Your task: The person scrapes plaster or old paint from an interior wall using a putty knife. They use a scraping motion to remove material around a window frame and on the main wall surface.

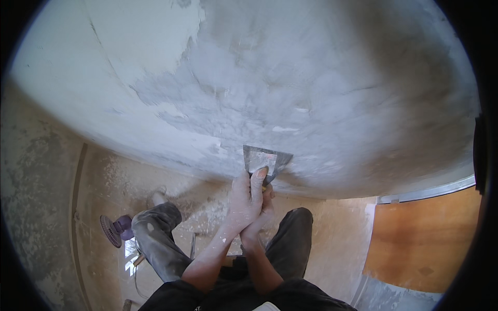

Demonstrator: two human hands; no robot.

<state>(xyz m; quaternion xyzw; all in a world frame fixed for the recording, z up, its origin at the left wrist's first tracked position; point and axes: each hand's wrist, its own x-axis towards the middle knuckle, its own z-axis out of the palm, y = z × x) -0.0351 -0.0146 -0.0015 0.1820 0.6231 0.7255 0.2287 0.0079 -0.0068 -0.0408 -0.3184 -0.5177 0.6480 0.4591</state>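
A wide-bladed putty knife (254, 158) meets the grey-and-white plastered wall (290, 88) near its lower part. Its metal blade carries a smear of pale plaster. My left hand (245, 199) is closed on the knife, its thumb laid along the base of the blade. Close behind and partly covered by it, my right hand (266, 210) is wrapped around the handle. White dust and specks coat both hands and the forearms. Most of the handle is hidden by the fingers. Grey, patchy plaster spreads over the middle and right of the wall, with smoother white plaster at upper left.
A small purple fan (116, 230) stands on the dusty floor (324, 243) to my left, beside my bent leg (158, 233). Near it lie a stick-like handle (138, 260) and a thin cable. An orange-brown wooden panel (420, 238) is at the right, below a pale metallic edge (428, 194).
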